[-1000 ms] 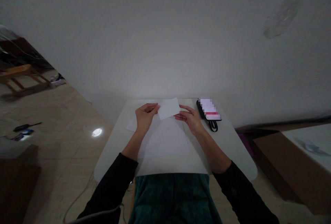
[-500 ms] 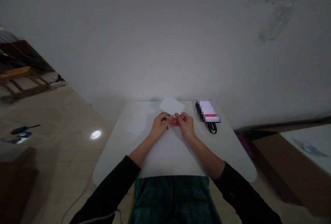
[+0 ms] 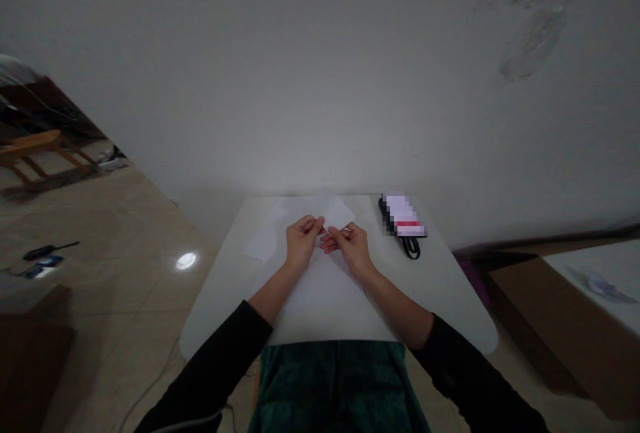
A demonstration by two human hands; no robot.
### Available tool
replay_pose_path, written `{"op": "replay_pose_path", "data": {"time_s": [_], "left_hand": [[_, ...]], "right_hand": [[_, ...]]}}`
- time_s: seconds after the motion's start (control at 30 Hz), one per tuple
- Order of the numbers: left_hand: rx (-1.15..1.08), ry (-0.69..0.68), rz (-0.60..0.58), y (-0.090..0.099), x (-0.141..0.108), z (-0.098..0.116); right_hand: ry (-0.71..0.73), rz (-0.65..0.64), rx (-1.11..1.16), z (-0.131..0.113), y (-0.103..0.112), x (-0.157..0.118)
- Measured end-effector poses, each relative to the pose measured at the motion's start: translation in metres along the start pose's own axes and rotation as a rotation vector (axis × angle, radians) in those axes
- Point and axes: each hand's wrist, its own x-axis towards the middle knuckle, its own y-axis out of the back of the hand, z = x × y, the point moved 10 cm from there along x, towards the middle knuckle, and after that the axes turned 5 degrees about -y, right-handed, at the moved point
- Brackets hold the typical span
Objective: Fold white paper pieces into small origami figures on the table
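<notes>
A small white sheet of paper [image 3: 335, 211] is pinched between the fingertips of my left hand [image 3: 303, 243] and my right hand [image 3: 349, 246], its far corner pointing toward the wall. Its lower part is hidden behind my fingers, so I cannot tell whether it is folded. Under my wrists lies a larger white sheet [image 3: 320, 293], and a further white sheet [image 3: 263, 241] sits to the left of my left hand. Both rest on a white table [image 3: 440, 293] with rounded corners.
At the table's far right are a black-edged item with a blurred label [image 3: 403, 215] and a black strap [image 3: 411, 247]. A wall runs along the far edge. Below the right side stands a cardboard box [image 3: 545, 316]; a dark tool [image 3: 50, 251] lies on the floor at left.
The hands have come together from either side of the small sheet and now pinch it at their fingertips. The sheet has turned, with a corner pointing farther away.
</notes>
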Motion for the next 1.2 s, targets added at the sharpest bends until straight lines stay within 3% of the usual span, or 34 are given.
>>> {"op": "replay_pose_path", "data": {"time_s": [0.2,0.33,0.63,1.2], "left_hand": [[-0.111,0.072,0.066,0.008,0.005,-0.007],[-0.165,0.088,0.207,0.026,0.010,-0.011],[-0.230,0.120,0.339,0.041,0.011,-0.017],[-0.270,0.091,0.399,0.053,0.014,-0.017]], "right_hand": [[-0.003,-0.014,-0.003,0.001,-0.001,0.000],[-0.010,-0.031,-0.013,0.003,-0.003,0.000],[-0.007,-0.057,-0.042,0.007,-0.004,0.002],[-0.023,-0.073,-0.062,0.009,-0.006,0.003]]}}
